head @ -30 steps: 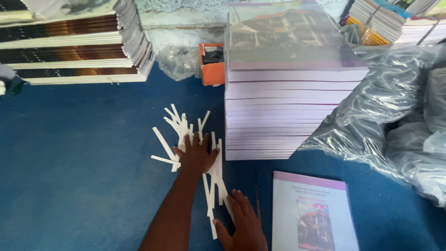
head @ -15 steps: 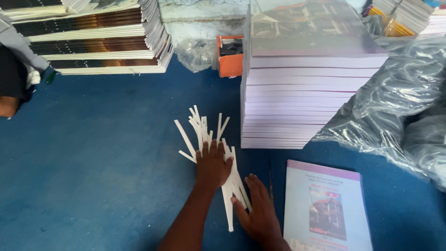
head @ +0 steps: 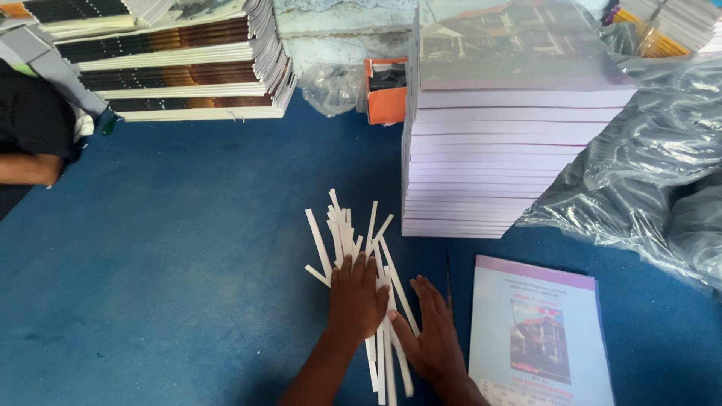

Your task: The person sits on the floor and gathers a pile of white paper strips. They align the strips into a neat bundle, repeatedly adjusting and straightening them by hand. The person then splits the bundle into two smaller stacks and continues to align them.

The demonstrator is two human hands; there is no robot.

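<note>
We see both hands low in the middle of the frame, pressed flat on a loose bundle of white paper strips [head: 353, 248] that lies on the blue surface [head: 180, 286]. The left hand [head: 356, 297] lies palm down on top of the strips, fingers spread and pointing up the frame, grasping nothing. The right hand [head: 430, 331] rests flat just beside it, its thumb touching the lower strips; it too is unclenched, merely pressing. The strips fan out above the left hand's fingertips and run down between the two hands towards the bottom edge.

Just right of the right hand, at the lower right of the frame, lies a single booklet [head: 538, 338] with a pale cover, a lilac band along its top and a small picture of a house in the middle. Above it, in the upper middle and right, stands a tall stack of the same lilac-edged booklets [head: 504, 150], wrapped in clear film on top. Crumpled clear plastic wrap [head: 647, 180] fills the right side. A small orange box [head: 386, 90] sits at the top centre beside the stack. At the upper left rises another stack of books with dark and white edges [head: 180, 68]. At the left edge we see another person's arm in a black sleeve [head: 30, 143]
</note>
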